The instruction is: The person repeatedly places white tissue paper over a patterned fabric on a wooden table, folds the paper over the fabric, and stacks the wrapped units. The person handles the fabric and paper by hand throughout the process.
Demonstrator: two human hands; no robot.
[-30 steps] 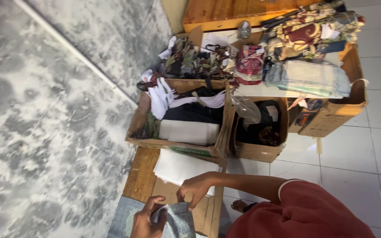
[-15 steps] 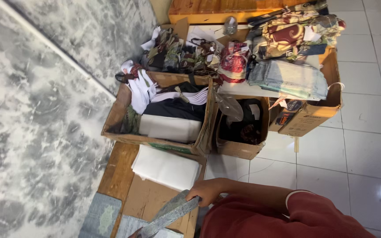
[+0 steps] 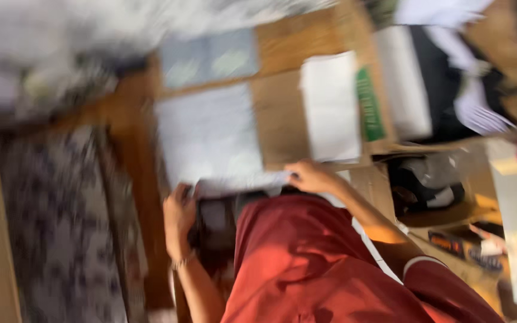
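Nearest the camera is the person's red garment (image 3: 306, 263), filling the lower middle of a heavily blurred view. Just beyond it the left hand (image 3: 178, 218) curls around the near left edge of a pale grey-white cloth (image 3: 210, 140), while the right hand (image 3: 309, 176) pinches the same near edge further right, fingers closed on the fabric. The cloth lies spread flat on a brown wooden surface (image 3: 276, 113), reaching away from both hands. Beside it to the right lies a white folded piece (image 3: 330, 107), and further off a bluish patterned piece (image 3: 210, 57) rests on the surface. To the right, an open cardboard box (image 3: 432, 72) holds dark and white clothing; its details are too smeared to tell.
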